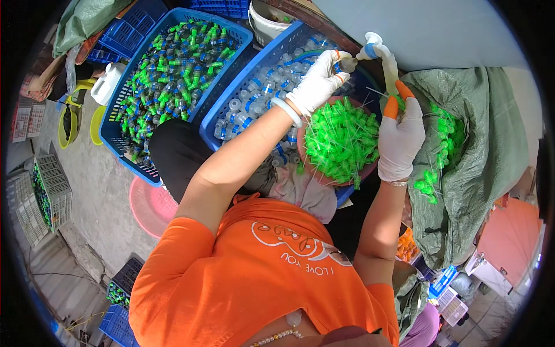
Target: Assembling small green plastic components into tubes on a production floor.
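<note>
My left hand [321, 81], in a white glove, is closed around a small clear bottle [347, 64] and holds it by the mouth of a bent whitish spout [376, 49]. My right hand [400, 136], gloved with orange covers on the fingertips, pinches a green cap with a thin tube [377, 92], mostly hidden by the fingers. Below and between the hands, a pink bowl [302, 151] is heaped with green tubed caps [340, 141]. Under my left forearm, a blue basket [209, 118] contains many clear bottles with blue bands [248, 107].
At the left stands another blue basket [108, 128] full of dark bottles with green caps [173, 75]. A grey-green sack [485, 156] with more green caps [444, 139] lies open at the right. On the floor are a pink basin [147, 205] and a white jug [108, 84].
</note>
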Available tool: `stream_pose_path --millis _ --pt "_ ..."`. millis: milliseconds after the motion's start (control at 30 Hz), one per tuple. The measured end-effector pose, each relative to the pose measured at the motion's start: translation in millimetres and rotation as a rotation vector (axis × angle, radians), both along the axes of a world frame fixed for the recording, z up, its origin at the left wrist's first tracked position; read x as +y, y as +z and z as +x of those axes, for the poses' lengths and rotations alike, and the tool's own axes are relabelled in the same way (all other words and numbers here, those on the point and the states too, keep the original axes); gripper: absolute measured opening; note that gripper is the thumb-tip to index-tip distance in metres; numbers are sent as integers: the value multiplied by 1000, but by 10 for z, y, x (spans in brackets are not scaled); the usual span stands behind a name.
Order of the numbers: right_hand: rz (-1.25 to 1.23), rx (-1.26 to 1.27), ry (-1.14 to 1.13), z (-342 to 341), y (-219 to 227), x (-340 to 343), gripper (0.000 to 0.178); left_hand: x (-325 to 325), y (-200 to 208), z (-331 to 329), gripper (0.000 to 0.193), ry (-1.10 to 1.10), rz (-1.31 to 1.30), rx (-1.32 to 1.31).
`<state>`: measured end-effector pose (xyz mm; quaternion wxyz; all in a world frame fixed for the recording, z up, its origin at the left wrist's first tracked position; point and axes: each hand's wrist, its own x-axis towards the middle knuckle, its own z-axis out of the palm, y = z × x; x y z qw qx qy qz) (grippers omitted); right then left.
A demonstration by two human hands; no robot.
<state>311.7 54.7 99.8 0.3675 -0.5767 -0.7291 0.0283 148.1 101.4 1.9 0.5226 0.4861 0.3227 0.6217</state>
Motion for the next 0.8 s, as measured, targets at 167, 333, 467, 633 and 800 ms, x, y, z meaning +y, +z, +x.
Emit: stream_pose_path --millis 167,333,467,633,800 --pt "-28 35 -22 -62 56 -41 27 -3 -23 -28 35 8 19 31" --pt "-44 39 15 -59 65 -49 34 15 -98 -37 35 31 -1 54" --pt "40 79 21 -102 102 -114 35 -39 -135 -89 35 15 -29 108" --pt "22 120 -7 -201 75 -225 32 -264 -137 -111 37 -114 -22 99" --pt "16 -36 129 -143 -134 -235 19 -570 82 -142 37 -339 -49 6"
